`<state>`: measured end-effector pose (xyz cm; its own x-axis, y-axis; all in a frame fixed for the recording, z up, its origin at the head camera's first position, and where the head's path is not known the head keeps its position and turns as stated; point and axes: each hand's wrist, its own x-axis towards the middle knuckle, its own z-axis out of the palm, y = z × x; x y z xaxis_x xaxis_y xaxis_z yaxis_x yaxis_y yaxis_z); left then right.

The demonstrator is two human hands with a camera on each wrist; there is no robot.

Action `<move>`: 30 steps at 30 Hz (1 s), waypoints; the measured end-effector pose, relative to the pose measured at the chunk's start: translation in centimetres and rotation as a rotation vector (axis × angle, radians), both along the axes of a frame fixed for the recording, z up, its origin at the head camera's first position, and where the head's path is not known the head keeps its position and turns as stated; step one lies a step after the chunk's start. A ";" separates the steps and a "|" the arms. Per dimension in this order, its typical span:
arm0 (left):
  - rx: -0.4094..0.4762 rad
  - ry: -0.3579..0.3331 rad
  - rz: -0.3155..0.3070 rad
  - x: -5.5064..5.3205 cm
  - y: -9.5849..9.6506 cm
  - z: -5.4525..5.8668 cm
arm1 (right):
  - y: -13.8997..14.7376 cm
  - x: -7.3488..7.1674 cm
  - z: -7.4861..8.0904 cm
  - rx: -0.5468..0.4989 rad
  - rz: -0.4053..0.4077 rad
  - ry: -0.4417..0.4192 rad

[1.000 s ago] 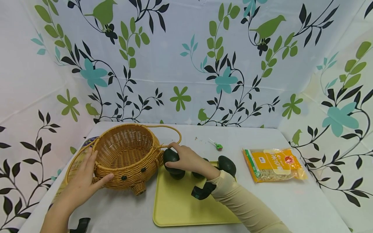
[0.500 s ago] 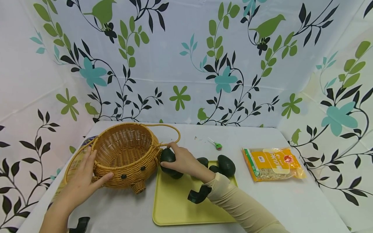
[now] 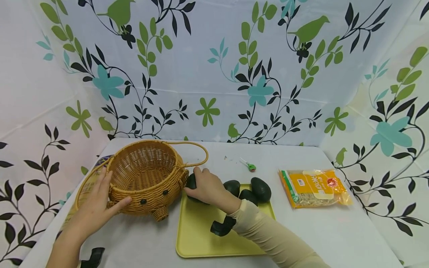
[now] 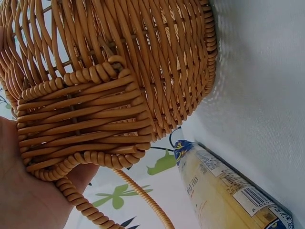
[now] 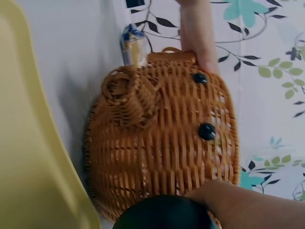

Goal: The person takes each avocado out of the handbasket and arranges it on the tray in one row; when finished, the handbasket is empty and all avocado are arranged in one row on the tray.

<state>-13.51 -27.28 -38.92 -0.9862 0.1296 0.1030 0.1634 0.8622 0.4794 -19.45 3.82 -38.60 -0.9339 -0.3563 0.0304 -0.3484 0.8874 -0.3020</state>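
A tan wicker basket (image 3: 147, 193) with two dark button eyes and a looped handle stands at the left. My left hand (image 3: 94, 208) rests against its left side with long, straight fingers; in the left wrist view the palm touches the basket's woven ear (image 4: 81, 124). My right hand (image 3: 209, 190) grips a dark green avocado (image 3: 191, 181) beside the basket's right side, over the upper left of a yellow tray (image 3: 214, 238). Its underside and whatever lies below it are largely hidden by the hand. Several more avocados (image 3: 260, 190) lie at the tray's upper right.
An orange-and-yellow packet (image 3: 315, 188) lies right of the tray. A green-wrapped lollipop (image 3: 250, 167) lies behind the tray. Behind the left hand is a yellowish bag with blue ends (image 4: 224, 191). Patterned cloth walls bound the white table.
My right hand has shifted slightly left and down with the avocado, toward the basket's side. More of the avocados at the tray's upper right shows now. The left hand has stayed in place.
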 end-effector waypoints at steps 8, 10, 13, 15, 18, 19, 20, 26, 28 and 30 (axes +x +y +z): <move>-0.003 0.017 0.001 -0.1 0.1 0.1 | -0.7 0.1 -1.6 0.136 -0.005 0.149; -0.001 0.020 0.000 -0.1 0.1 0.1 | -0.7 0.0 -2.0 0.160 0.010 0.198; -0.007 0.029 0.003 -0.1 0.1 0.0 | -0.7 -0.1 -2.5 0.183 0.038 0.271; -0.005 0.027 0.003 0.0 0.1 0.0 | -0.7 -0.3 -2.7 0.199 0.060 0.317; -0.002 0.022 0.006 0.1 0.0 -0.2 | -0.8 -0.6 -3.0 0.212 0.078 0.341; 0.002 0.015 0.005 0.1 0.1 -0.2 | -0.8 -0.6 -3.0 0.212 0.079 0.327; 0.004 0.009 0.004 0.1 0.1 -0.2 | -0.7 -0.7 -3.0 0.211 0.081 0.310; 0.001 0.013 0.006 0.1 0.1 -0.3 | 0.1 0.0 -2.0 0.205 0.105 0.162; -0.002 0.024 0.007 0.1 0.0 -0.3 | 0.5 0.6 -1.8 0.229 0.113 0.145; -0.004 0.035 0.007 0.0 0.0 -0.3 | 0.7 1.0 -1.8 0.263 0.122 0.145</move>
<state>-13.47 -27.29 -39.18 -0.9829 0.1231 0.1370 0.1739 0.8655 0.4697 -18.44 4.54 -40.37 -0.8763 -0.4789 0.0520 -0.4799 0.8773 -0.0076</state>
